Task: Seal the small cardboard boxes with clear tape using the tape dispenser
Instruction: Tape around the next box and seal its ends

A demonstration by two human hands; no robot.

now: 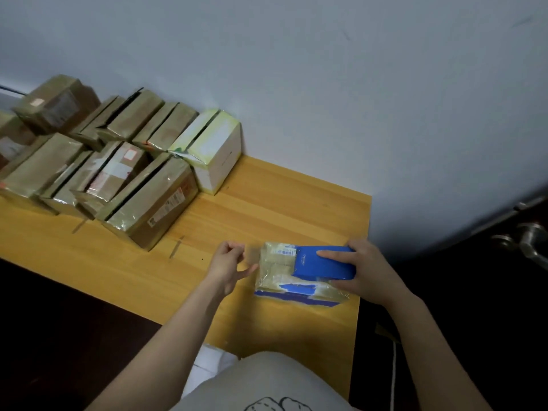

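Wooden desk (267, 203) by a pale wall (326, 84): right hand (367, 271) grips the blue tape dispenser (323, 264), small box (275, 262) beneath it; left hand (226, 262) curled just beside the box, whether pinching anything I cannot tell.

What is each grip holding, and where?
Right grip holds the blue tape dispenser over its top and one end, atop the box. Left grip: curled beside the box; any tape unclear.

Nothing legible anywhere. Small white lettering (303, 259) on the blue plastic tape dispenser (323, 266), too tiny to read. Barcode sticker (283, 250) on the tape-wrapped small cardboard box (274, 274), digits blurred. Red-and-white shipping labels (175, 200) on the stacked brown cardboard boxes (148, 209), print unreadable.
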